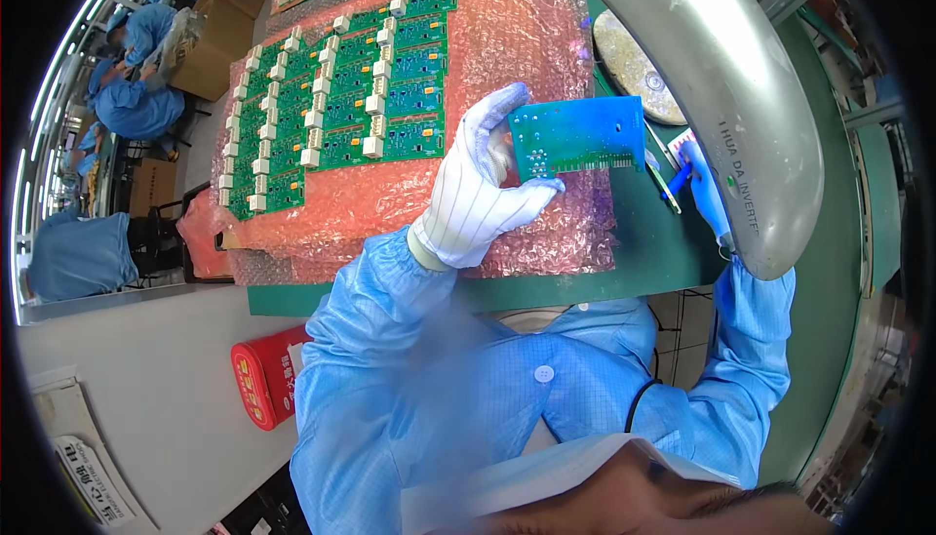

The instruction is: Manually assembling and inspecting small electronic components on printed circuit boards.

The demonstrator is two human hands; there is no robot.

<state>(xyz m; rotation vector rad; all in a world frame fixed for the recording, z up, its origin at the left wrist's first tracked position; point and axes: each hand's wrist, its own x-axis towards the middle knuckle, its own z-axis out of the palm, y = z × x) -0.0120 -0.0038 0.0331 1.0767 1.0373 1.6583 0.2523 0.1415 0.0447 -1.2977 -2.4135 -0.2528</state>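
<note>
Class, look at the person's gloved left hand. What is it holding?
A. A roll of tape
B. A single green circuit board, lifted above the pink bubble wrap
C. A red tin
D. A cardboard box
B: the left hand in its white striped glove pinches one edge of a green circuit board, raised over the pink bubble wrap where more boards lie in rows.

Your single head-worn fisheye looks steeply down from just above your own chest onto the green bench (624, 272), close enough that the curved metal lamp arm (721, 96) crowds the upper right while straight edges bow toward the dark rim.
</note>
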